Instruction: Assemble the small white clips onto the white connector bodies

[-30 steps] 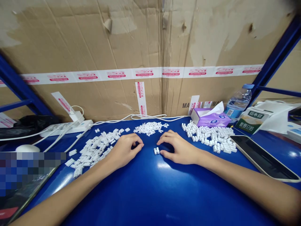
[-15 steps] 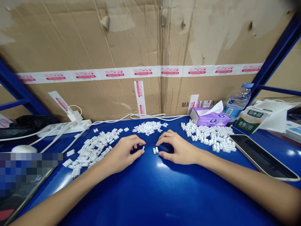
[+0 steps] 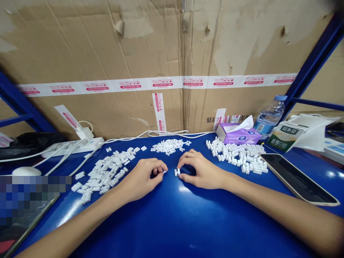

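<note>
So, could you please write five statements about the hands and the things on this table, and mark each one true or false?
1. The left hand pinches a small white piece. True.
2. The right hand lies flat, away from any part. False: the right hand is curled, its fingertips at a white connector.
3. The tissue pack sits beyond the rightmost white pile. True.
4. The bottle has no cap. False: the bottle wears a blue cap.
5. The phone has a dark screen. True.
</note>
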`<state>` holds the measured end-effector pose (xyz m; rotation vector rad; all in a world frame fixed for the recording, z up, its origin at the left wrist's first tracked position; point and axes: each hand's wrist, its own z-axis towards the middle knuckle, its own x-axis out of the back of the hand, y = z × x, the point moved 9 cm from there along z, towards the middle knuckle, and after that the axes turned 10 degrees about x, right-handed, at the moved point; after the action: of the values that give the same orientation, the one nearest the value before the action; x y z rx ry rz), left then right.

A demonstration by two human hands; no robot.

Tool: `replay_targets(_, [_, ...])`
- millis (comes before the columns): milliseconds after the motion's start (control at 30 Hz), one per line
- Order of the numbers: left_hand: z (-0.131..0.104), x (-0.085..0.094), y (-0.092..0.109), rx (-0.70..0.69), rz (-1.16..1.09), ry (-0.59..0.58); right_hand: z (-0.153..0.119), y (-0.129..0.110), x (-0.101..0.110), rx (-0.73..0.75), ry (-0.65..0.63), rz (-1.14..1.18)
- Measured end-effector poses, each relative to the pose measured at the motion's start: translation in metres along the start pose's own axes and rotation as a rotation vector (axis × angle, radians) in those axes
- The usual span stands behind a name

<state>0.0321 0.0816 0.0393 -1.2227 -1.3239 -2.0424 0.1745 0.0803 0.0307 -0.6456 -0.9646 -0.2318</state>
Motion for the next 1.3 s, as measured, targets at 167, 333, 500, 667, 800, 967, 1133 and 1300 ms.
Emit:
replay_targets(167, [0.0, 0.001, 0.002, 0.01, -0.03, 0.008, -0.001, 0.001, 0.0, 0.002, 0.009, 0.004])
replay_targets(333, [-0.002, -0.004, 0.002, 0.019, -0.08, 0.0, -0.002, 0.0, -0.001, -0.003, 0.01, -0.002])
replay_targets(500, [-0.002, -0.01, 0.002, 0.062, -0.149, -0.022, -0.001, 0.0, -0.003, -0.024, 0.002, 0.002])
replay_targets(667, [-0.001, -0.01, 0.003, 0.062, -0.176, -0.018, -0.002, -0.003, -0.005, -0.023, 0.003, 0.033])
replay_targets(800, [-0.002, -0.012, 0.005, 0.044, -0.214, -0.044, -0.002, -0.006, -0.006, -0.019, 0.0, 0.051])
replay_targets(967, [-0.002, -0.014, 0.004, 0.084, -0.222, -0.043, -0.001, -0.006, -0.007, -0.03, 0.005, 0.075])
replay_targets(1133, [-0.001, -0.015, 0.002, 0.109, -0.242, -0.048, 0.0, -0.006, -0.007, -0.028, 0.009, 0.086])
replay_targets(1300, [-0.001, -0.015, 0.0, 0.117, -0.254, -0.04, -0.001, -0.006, -0.007, -0.024, 0.006, 0.08])
